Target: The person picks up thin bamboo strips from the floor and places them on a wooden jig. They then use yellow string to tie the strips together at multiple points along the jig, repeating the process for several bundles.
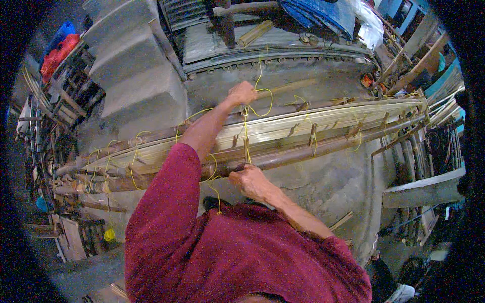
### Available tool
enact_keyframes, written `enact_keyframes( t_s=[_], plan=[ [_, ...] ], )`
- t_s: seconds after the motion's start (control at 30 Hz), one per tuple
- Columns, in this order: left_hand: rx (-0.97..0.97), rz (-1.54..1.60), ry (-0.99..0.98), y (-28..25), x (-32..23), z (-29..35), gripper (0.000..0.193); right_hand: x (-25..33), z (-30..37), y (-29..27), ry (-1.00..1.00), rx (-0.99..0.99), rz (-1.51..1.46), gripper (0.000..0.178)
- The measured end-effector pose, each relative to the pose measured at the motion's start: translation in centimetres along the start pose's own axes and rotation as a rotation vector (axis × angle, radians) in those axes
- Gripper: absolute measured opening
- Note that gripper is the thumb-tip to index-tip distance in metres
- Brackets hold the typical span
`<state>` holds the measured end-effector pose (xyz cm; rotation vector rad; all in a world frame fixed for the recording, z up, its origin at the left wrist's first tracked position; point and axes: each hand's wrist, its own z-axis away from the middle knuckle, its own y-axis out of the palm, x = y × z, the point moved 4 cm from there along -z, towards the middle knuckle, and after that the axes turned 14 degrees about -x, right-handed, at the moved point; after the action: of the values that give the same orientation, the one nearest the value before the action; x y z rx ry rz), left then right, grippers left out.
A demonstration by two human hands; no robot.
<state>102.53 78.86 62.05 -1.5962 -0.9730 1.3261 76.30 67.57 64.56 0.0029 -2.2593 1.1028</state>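
A long bundle of pale split strips (273,127), likely bamboo, lies across in front of me between a far pole (146,137) and a thicker near pole (283,160). Yellow cord (273,103) loops around it at intervals, with short wooden pegs (312,135) among the ties. My left hand (242,94) is closed on the cord above the far pole; a loose loop and an end stick out from the fist. Against the near pole, my right hand (250,181) is closed where the taut cord comes down beside a peg. Its fingertips are partly hidden.
Concrete steps (139,70) rise at the far left. Beyond the far pole is a ledge with metal sheeting (212,48), a short bamboo piece (256,33) and a blue tarp (318,17). Stacked poles and wood (419,146) stand at the right. Firewood-like sticks (65,101) crowd the left.
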Motion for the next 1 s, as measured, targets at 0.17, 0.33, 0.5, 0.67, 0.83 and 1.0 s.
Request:
enact_keyframes(
  t_s=[0.17,0.33,0.5,0.67,0.83,1.0],
  plan=[
    [-0.096,-0.013,-0.149,2.2,1.2,1.8,0.022,0.0,0.0,1.3,0.110,0.209,0.165,0.006],
    [-0.048,0.068,-0.089,-4.1,-2.0,4.8,0.028,3.6,-1.0,2.7,0.035,0.145,-0.126,0.015],
    [-0.182,0.297,0.318,-20.5,4.3,15.9,0.049,11.1,-5.2,3.8,0.083,-0.024,-0.375,0.024],
    [-0.445,-0.082,-0.119,-23.2,17.6,31.8,0.022,13.7,-11.7,12.1,0.126,0.013,-0.026,0.022],
    [-0.505,-0.053,0.172,-16.0,20.5,35.7,0.038,15.1,-15.0,17.4,0.332,-0.121,0.052,0.019],
    [-0.626,0.113,0.118,-16.7,19.8,34.9,0.020,16.0,-20.0,12.9,0.812,-0.213,-0.651,0.019]
  ],
)
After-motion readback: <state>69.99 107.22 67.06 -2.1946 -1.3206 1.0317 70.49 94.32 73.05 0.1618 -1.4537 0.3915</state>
